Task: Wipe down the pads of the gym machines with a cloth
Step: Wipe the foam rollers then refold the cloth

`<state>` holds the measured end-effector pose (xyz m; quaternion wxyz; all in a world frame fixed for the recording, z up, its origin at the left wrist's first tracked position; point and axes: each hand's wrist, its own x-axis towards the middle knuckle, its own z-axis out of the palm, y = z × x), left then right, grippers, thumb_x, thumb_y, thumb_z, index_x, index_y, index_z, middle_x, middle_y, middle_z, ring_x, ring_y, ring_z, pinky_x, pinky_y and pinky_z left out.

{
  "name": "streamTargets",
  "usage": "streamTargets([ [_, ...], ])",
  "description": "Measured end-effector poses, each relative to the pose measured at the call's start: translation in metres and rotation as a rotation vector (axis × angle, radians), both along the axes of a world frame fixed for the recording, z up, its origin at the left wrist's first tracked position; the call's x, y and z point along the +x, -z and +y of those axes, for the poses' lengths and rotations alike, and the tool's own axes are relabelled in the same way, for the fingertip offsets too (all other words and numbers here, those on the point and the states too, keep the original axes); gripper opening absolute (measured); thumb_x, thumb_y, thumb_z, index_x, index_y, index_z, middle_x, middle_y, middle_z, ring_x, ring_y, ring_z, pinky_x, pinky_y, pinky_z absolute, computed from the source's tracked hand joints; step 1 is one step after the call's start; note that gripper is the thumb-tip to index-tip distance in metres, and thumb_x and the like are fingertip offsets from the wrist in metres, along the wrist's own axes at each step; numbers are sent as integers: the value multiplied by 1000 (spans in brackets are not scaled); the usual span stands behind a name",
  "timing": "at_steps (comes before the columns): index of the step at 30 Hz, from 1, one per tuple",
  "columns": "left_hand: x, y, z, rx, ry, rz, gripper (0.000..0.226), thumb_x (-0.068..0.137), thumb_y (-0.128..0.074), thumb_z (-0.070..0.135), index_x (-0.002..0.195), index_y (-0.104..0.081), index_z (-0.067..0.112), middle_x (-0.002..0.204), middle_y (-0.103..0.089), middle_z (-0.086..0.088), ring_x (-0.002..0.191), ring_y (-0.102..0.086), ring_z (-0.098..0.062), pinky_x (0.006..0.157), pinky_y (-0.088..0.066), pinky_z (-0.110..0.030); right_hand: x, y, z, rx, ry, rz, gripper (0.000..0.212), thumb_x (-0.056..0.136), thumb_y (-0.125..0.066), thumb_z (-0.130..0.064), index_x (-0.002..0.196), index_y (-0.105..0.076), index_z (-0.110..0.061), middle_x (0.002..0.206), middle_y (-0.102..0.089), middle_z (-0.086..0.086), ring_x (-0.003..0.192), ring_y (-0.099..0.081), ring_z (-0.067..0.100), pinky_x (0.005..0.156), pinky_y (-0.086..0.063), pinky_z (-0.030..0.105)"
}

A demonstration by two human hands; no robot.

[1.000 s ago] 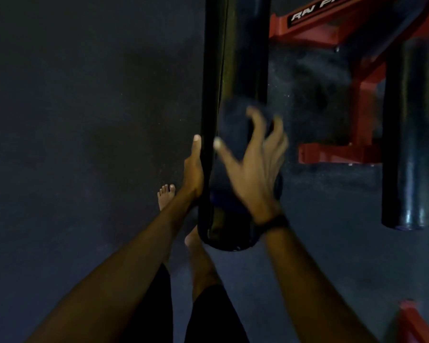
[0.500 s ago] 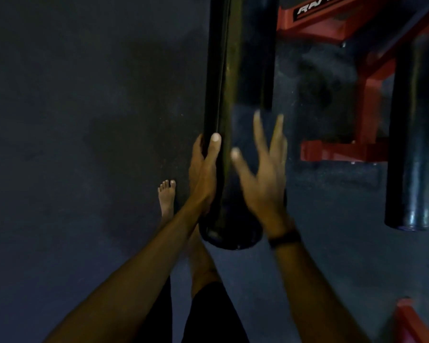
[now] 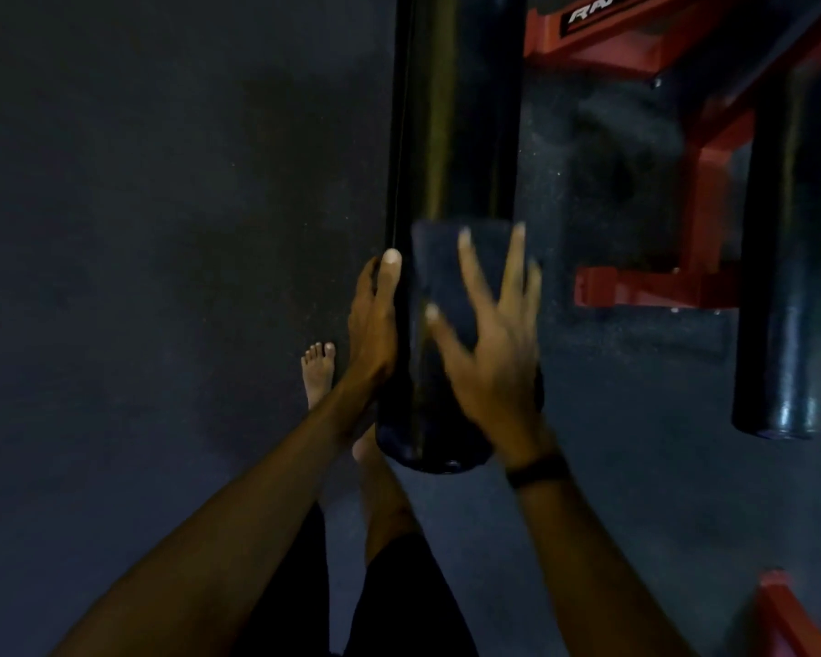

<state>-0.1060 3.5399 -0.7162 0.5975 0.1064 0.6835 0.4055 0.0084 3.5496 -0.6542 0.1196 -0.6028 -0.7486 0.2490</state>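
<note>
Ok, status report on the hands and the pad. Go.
Left hand grips the near roller pad from its left side. Right hand, fingers spread, presses a dark cloth on the pad. Nothing in the way.

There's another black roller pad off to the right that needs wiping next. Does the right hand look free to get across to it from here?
Probably yes. The right hand, fingers spread on a dark cloth against the near pad, has only open floor between it and the right pad; the red frame sits behind.
</note>
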Motion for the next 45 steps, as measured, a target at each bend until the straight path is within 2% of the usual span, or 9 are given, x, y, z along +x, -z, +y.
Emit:
streamTargets([
  [4,0,34,-6,-1,-26,-16,82,78,-50,88,136,-60,31,137,-63,2,129,-57,-23,111,-41,-52,-17,3,67,61,26,-36,68,98,-50,-51,158,-23,-34,168,-1,12,151,-8,42,111,-32,66],
  [12,-10,4,0,-11,37,47,96,75,-35,90,147,-45,28,152,-46,2,142,-41,-19,119,-31,-40,8,-8,-94,-4,-2,-218,67,97,-41,-55,157,-24,-32,167,-9,17,151,-13,44,108,-35,69],
  [19,-1,-12,1,-4,-103,153,66,103,-40,54,158,-26,20,157,-38,-1,142,-39,-17,104,-34,-25,-30,-6,72,3,97,-82,71,98,-53,-49,158,-17,-38,169,2,9,151,-7,41,111,-29,68],
  [22,14,-26,-9,24,-144,120,61,106,-28,51,159,-21,23,161,-26,10,145,-25,-4,110,-21,-18,-21,-1,37,68,56,-128,68,99,-49,-51,159,-20,-36,169,-1,11,152,-9,39,113,-27,66],
  [27,6,-13,-11,-111,1,44,91,92,-20,78,159,-19,18,167,-16,-4,153,-15,-24,124,-10,-38,10,-4,-77,3,22,-137,61,101,-33,-59,155,-26,-32,166,-10,17,151,-13,43,108,-33,69],
  [30,9,-18,-11,23,177,225,75,102,-36,56,160,-9,18,168,-7,-1,154,-12,-21,124,-11,-39,6,-4,-40,-2,-7,-102,65,96,-43,-58,155,-26,-36,167,-7,15,149,-11,44,108,-33,69],
  [35,-5,10,2,-48,-63,94,94,85,-44,82,154,-35,20,157,-41,0,142,-40,-17,121,-29,-44,-31,-9,90,17,-23,-135,69,97,-54,-50,157,-21,-41,169,6,7,150,-3,44,108,-26,74],
  [39,2,-24,-4,-74,-38,141,77,99,-34,64,159,-20,19,164,-24,-3,149,-27,-19,122,-24,-39,-21,-5,35,86,-19,-222,70,98,-49,-52,159,-18,-37,169,3,10,152,-5,40,111,-27,68],
  [45,6,-50,-16,5,373,395,158,31,23,99,159,-11,14,168,-3,-4,154,-6,-22,121,-7,-34,13,-1,-81,-24,15,-133,69,98,-36,-62,158,-13,-38,167,-5,15,151,-10,41,108,-33,70],
])
